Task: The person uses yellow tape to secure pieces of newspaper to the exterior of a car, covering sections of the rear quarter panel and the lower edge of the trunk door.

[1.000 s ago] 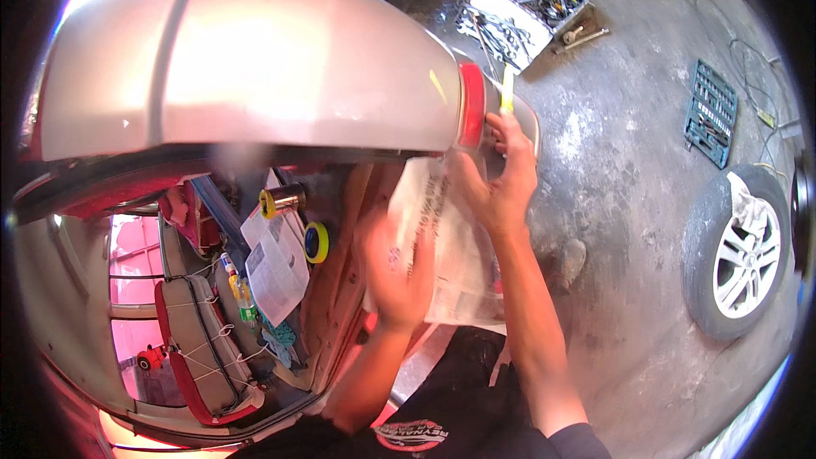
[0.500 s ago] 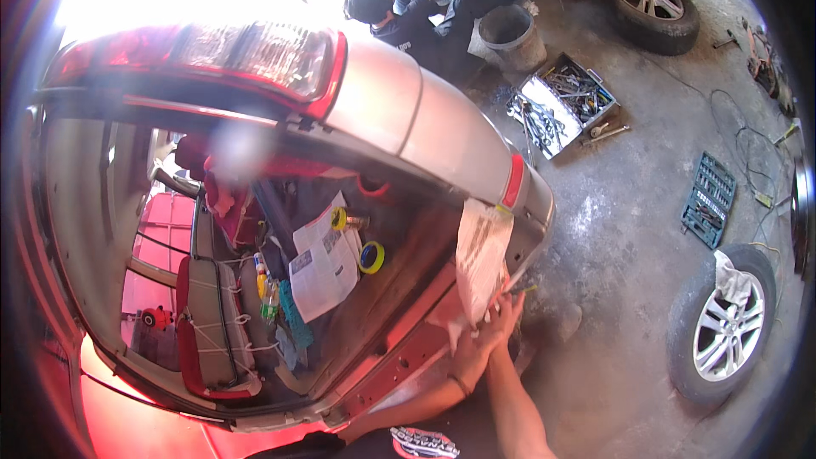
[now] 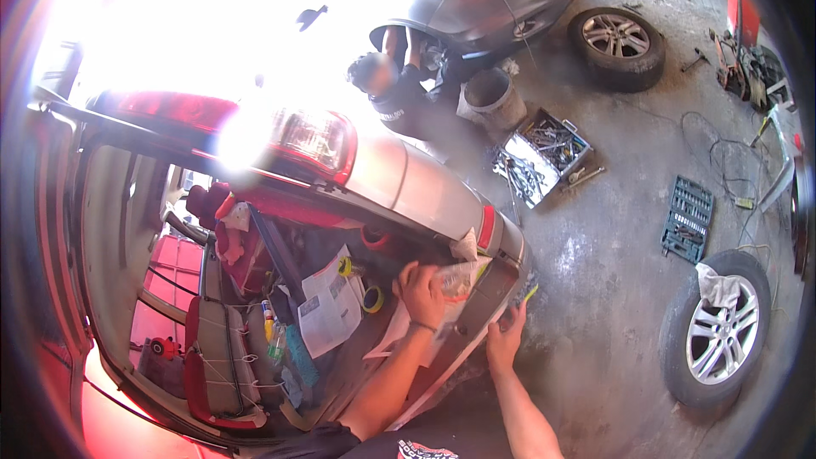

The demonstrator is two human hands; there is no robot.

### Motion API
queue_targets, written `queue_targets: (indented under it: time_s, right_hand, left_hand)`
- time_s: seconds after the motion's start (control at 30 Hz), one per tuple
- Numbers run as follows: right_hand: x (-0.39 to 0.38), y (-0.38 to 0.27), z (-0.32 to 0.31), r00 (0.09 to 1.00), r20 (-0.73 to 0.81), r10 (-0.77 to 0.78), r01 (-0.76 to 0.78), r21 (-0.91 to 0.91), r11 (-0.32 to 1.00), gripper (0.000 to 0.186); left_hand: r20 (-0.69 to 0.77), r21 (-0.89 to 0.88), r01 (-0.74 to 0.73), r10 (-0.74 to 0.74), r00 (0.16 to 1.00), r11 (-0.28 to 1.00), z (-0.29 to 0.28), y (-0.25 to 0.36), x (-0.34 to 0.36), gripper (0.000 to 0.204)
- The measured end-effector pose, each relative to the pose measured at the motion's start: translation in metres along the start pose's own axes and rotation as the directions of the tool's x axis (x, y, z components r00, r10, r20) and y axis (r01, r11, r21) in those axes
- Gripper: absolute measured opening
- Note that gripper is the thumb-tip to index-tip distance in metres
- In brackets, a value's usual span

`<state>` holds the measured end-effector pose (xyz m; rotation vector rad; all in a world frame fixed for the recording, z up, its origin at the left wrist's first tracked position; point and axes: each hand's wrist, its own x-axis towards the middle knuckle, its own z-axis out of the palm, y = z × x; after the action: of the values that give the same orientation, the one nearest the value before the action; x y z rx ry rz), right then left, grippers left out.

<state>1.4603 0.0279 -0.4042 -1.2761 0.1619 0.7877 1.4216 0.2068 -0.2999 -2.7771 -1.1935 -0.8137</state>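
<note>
My left hand (image 3: 422,296), its fingers curled, is over the rear sill of the open car, at the edge of a pale printed sheet (image 3: 464,277). Whether it pinches the sheet is hard to see. Part of the paper (image 3: 389,336) lies along the sill under my left wrist. Just outside the bumper (image 3: 508,276), my right hand (image 3: 507,342) has a slim yellow-green tool (image 3: 531,293) at its fingertips; its kind cannot be made out. Further inside the car are a printed paper (image 3: 330,314) and a yellow-rimmed tape roll (image 3: 373,299).
Beyond the bumper, a person (image 3: 399,98) crouches at a grey car (image 3: 476,13). An open toolbox (image 3: 557,149), a bucket (image 3: 495,98), a socket set (image 3: 688,219) and two wheels, one nearby (image 3: 722,331), one far (image 3: 618,44), stand on the concrete floor with cables (image 3: 718,153).
My hands were together at the hanging paper by the bumper corner. They have parted: left moved inward over the sill, right stays outside. The paper now lies lower, and the view has shifted.
</note>
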Motion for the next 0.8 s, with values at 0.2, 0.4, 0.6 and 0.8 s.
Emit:
queue_targets:
  time_s: [0.2,0.4,0.6,0.8]
  right_hand:
    - [0.037,-0.063,0.035,0.939,0.147,-0.311,0.334,-0.172,0.927,0.099]
    - [0.045,-0.067,0.084,0.938,0.193,-0.290,0.251,0.200,0.947,0.103]
    - [0.036,-0.060,0.051,0.965,0.108,-0.241,0.210,0.237,0.948,0.097]
    - [0.060,-0.036,0.037,0.875,0.053,-0.481,0.484,-0.050,0.874,0.095]
  left_hand:
    - [0.031,-0.015,-0.120,0.120,0.992,0.993,0.010,0.002,0.042,0.017]
    - [0.176,0.079,-0.354,0.337,0.925,0.932,0.005,0.029,0.063,0.047]
    - [0.191,-0.103,-0.446,0.457,0.869,0.889,0.005,0.054,0.059,0.018]
    - [0.169,-0.171,-0.237,0.265,0.949,0.956,-0.012,0.009,0.026,0.007]
